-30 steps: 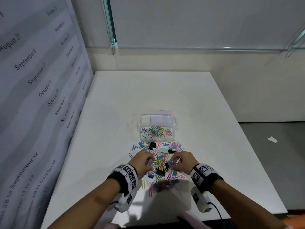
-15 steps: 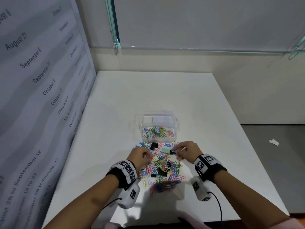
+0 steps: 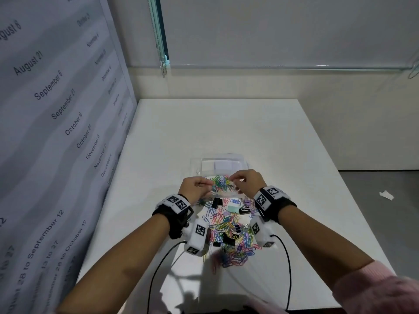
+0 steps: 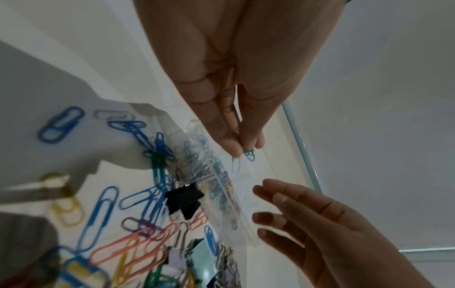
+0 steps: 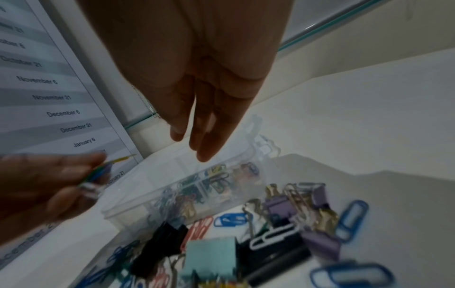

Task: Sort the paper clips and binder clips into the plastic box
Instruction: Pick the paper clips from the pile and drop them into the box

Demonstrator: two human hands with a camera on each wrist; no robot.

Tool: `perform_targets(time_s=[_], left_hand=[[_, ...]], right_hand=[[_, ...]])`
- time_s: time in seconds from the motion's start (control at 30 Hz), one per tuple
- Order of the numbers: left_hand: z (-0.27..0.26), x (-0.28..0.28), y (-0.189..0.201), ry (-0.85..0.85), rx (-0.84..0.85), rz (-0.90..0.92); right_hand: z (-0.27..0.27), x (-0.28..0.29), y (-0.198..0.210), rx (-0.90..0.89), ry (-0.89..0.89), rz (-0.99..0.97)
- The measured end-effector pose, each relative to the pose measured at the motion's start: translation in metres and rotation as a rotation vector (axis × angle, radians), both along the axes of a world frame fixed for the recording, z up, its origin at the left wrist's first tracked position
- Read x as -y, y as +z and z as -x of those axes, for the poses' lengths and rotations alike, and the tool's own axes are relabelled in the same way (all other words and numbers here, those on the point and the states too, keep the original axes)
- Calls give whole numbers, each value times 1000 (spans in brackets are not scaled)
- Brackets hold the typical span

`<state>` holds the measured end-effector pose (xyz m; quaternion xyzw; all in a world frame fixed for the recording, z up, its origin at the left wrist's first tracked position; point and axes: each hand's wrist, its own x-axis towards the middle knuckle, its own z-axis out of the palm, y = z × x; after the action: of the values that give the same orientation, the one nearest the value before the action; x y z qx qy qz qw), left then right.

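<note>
A clear plastic box (image 3: pixel 223 155) stands mid-table, and its near compartment holds coloured paper clips (image 3: pixel 221 184). My left hand (image 3: pixel 209 182) hovers over that compartment and pinches a few paper clips (image 4: pixel 235 165), which dangle from the fingertips (image 4: pixel 234 150). Across from it my right hand (image 3: pixel 233 179) is over the same compartment, its fingers (image 5: pixel 197 142) straight and holding nothing. In front of the box lies a loose pile of paper clips (image 3: pixel 229 230) mixed with binder clips: black (image 3: pixel 216 202), teal (image 3: pixel 232 208) and purple (image 5: pixel 280 206).
A banner printed with dates (image 3: pixel 56 132) walls off the table's left side. The table's right edge (image 3: pixel 335 177) drops to a grey floor with a paper scrap (image 3: pixel 386 194). Two cables (image 3: pixel 156 273) trail from the wrist cameras toward the front edge.
Both hands have risen from the pile and moved forward over the box. The left still pinches clips; the right hand's fingers, pinched half a second ago, have straightened.
</note>
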<state>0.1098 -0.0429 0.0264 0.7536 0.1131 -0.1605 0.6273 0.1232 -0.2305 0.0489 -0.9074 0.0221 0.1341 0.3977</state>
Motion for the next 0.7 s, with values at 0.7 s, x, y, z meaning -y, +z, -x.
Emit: perform_targets(time_s=[0.7], left_hand=[[14,0,-6,-216,147,-279]], right_hand=[[67,-12,-42,-104,547,354]])
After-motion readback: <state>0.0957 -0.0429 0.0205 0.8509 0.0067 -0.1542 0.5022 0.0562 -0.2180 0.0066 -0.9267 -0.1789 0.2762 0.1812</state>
